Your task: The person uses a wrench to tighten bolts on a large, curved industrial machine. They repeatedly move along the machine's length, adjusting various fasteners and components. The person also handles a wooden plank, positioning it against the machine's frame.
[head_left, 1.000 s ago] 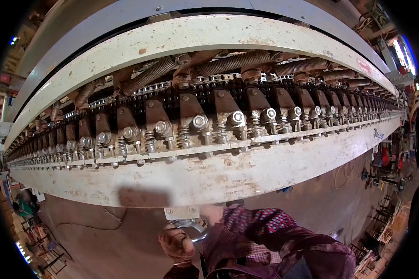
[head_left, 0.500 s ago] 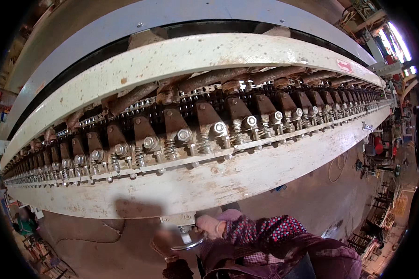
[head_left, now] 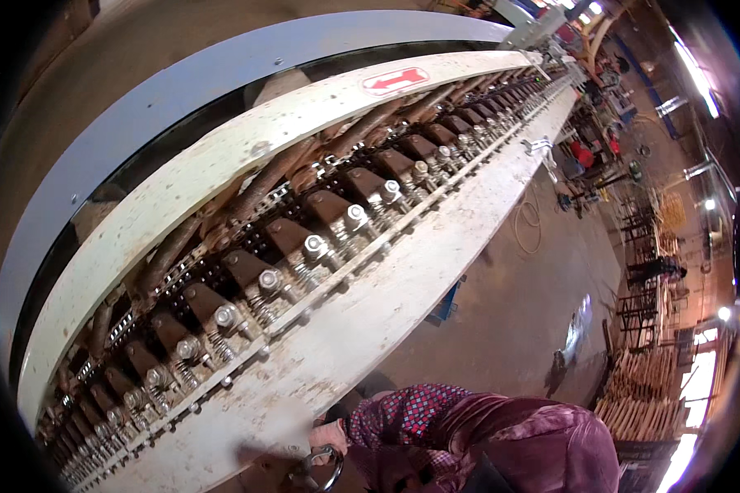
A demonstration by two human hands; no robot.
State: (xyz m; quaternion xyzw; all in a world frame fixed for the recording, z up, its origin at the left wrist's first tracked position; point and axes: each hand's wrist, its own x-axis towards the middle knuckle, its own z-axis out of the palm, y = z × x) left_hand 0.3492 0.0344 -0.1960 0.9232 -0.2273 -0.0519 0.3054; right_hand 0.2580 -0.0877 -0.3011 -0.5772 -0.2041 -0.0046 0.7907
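**Right hand at metal ring handle, bottom edge**

Nearest: your checked sleeve [head_left: 419, 412] leads to your right hand [head_left: 329, 437], touching the top of the metal ring handle [head_left: 339, 468], just below the white beam [head_left: 411, 304]. Can't tell if your fingers are clamped round it. Left hand can't be made out.

Step in hand reads as working that handle; the next move would call for a sure finger wrap on the ring, knuckles clear of the beam.

Beyond: slanting row of bolts and springs [head_left: 355, 217], then the pale rail [head_left: 177, 191] with red arrow sticker [head_left: 395, 80]. Farther, right: stacked wood [head_left: 641, 384].
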